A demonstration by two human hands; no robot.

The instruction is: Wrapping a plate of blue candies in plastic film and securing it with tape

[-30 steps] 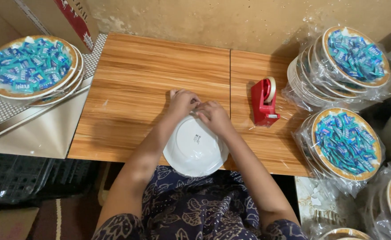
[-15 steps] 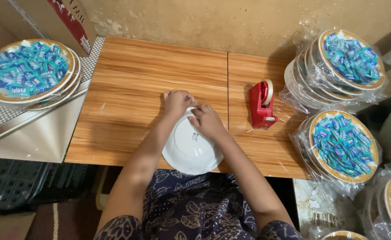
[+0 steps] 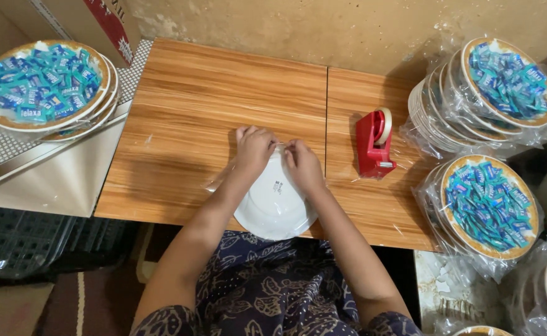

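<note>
The white plate point(image 3: 276, 202) lies face down at the near edge of the worktop point(image 3: 186, 112), its rim overhanging the person's lap, and it is covered in clear plastic wrap point(image 3: 220, 180). Both hands are set on its far rim: the left hand point(image 3: 254, 148) and the right hand point(image 3: 303, 163) are closed in a pinching grip on the gathered wrap where it is folded over the plate's back. Compared with a second ago, the hands are seen drawn closer together over the far edge, and the plate has shifted only slightly; the wrap appears more tightly gathered, which suggests the folding is near its end. The plate thus lies directly under and just nearward of the grip, touching both hands. Just to the right, apart from the hands, a red tape dispenser point(image 3: 374, 144) stands on the worktop. Farther right, wrapped plates of blue sweets point(image 3: 488, 205) are stacked, and a similar filled plate point(image 3: 40, 84) rests at far left.
</note>
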